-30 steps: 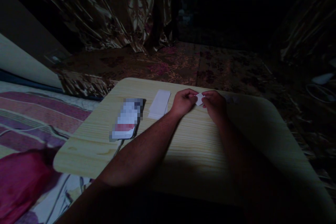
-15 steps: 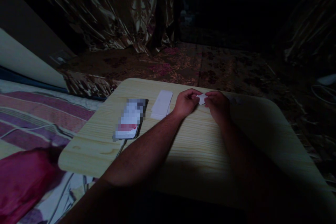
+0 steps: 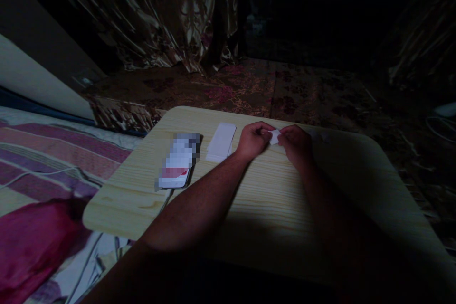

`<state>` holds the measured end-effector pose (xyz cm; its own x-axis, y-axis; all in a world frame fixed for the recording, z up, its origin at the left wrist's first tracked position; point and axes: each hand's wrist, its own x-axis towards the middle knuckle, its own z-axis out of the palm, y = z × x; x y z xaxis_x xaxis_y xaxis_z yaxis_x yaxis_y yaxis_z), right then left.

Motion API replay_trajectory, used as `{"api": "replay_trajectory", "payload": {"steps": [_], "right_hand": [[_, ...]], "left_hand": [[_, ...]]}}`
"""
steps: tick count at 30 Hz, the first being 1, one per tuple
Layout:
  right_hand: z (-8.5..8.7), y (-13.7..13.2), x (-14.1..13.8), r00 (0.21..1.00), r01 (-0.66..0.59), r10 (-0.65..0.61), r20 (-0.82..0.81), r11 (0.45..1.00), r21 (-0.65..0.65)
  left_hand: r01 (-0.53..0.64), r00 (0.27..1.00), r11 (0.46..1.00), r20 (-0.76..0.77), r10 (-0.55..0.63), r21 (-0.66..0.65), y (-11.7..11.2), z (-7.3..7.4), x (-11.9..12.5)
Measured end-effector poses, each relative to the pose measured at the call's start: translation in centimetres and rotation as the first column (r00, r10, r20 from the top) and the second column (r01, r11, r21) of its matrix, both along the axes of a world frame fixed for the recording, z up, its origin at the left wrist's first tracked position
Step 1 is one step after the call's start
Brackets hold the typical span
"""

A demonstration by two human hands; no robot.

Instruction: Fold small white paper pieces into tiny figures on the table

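Observation:
A small white piece of paper (image 3: pixel 274 137), seemingly folded, is held between my two hands above the far part of the wooden table (image 3: pixel 263 199). My left hand (image 3: pixel 254 138) pinches its left side with thumb and fingers. On its right side the fingertips of my right hand (image 3: pixel 297 142) are closed; part of that hand lies in shadow. Just left of my left hand lies a stack of white paper strips (image 3: pixel 221 140), slightly fanned at the near end.
A phone (image 3: pixel 179 159) with a blurred screen and a cable lies on the table's left side. Small pale pieces (image 3: pixel 320 137) rest in shadow beyond my right hand. A striped bed (image 3: pixel 46 156) with a red bag (image 3: pixel 39 247) is at left; curtains (image 3: pixel 192 14) hang behind.
The small white paper has turned slightly between my fingers, and the right fingertips have shifted lower along its edge. The whole view has moved a little; the strips and phone stay put.

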<state>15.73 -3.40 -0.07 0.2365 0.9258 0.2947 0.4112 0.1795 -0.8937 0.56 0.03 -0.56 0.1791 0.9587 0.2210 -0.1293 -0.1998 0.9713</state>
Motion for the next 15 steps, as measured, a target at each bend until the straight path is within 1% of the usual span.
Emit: {"api": "replay_trajectory", "payload": {"steps": [7,15], "right_hand": [[0.00,0.03,-0.16,1.000,0.012,-0.011,0.025,0.999,-0.044],[0.12,-0.19,-0.15,1.000,-0.017,0.018,0.010,1.000,-0.024]], "left_hand": [[0.000,1.000,0.999,-0.001,0.000,-0.052,-0.09,0.27,-0.07],[0.011,1.000,0.998,-0.003,-0.011,-0.057,-0.10,0.30,-0.06]]}}
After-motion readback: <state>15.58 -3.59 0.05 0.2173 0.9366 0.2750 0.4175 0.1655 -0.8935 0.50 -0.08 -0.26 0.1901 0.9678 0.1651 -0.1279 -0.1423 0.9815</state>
